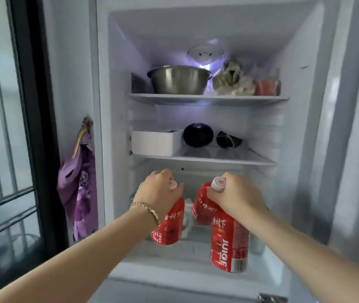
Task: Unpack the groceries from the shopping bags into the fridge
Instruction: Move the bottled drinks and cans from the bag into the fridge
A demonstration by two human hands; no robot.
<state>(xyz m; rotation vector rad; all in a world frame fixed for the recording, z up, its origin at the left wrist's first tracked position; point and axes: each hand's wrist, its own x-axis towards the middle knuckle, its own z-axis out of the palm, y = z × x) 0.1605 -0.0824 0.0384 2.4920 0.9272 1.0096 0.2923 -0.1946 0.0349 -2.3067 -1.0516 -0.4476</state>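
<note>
A: Straight ahead, what fills the view?

B: An open fridge (117, 88), lit inside. A purple cloth (80, 182) hangs just beside its left wall. The top shelf (207, 99) bears a steel bowl (178, 80) with bagged food to its right. The middle shelf (218, 159) carries a white box (154, 143) and a dark round thing (198, 135) beside it.

A: And the groceries?

B: Red juice bottles, all held up in front of the lowest compartment, below the middle shelf. None rests on anything that I can see.

A: Who has which?

B: The left hand (159, 191) has its fingers curled round the neck of one bottle (171, 228), which hangs beneath it. The right hand (237, 193) is closed round the white cap (218, 183) of a tilted bottle (202, 206). A third bottle (228, 246), marked JUICE, hangs under that same hand, touching the tilted one. Its top is hidden by the hand, so how the fingers hold it I cannot tell.

A: Anything small?

B: A thin bracelet (145, 207) on the left wrist.
</note>
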